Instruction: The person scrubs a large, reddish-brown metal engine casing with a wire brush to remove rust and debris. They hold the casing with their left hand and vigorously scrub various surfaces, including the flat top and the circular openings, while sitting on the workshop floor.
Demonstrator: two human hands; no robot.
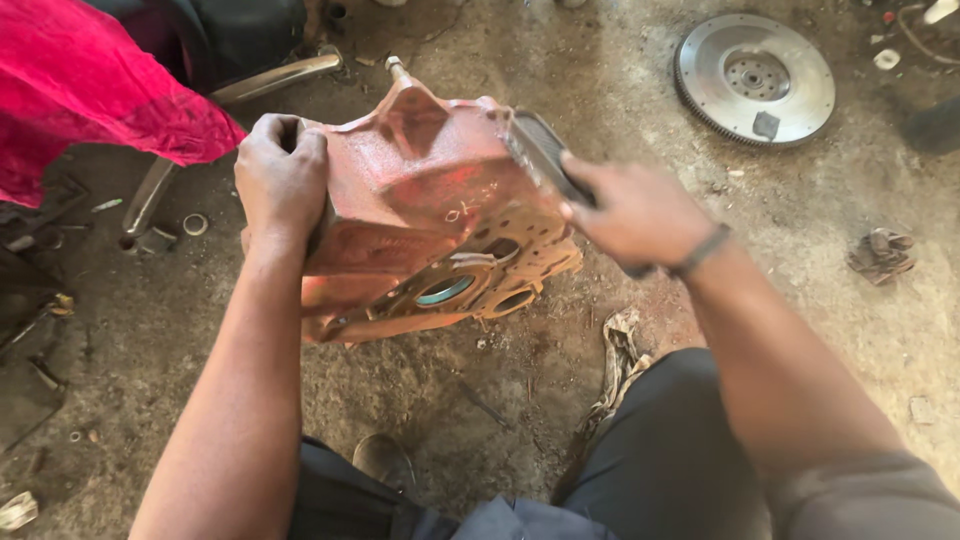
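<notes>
You held a red cast housing point(430, 215) upright on the floor.
Left hand point(282, 180) gripped its edge; right hand point(635, 210) clasped a dark part point(540, 150) — steady support mattered.

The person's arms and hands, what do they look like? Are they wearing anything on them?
Both forearms are bare, with no gloves on either hand. The right hand has a thin dark band around its wrist, like a bracelet. The left hand wears nothing at all, no ring or watch that can be seen. A grey sleeve covers the right upper arm near the bottom corner of the picture.
</notes>
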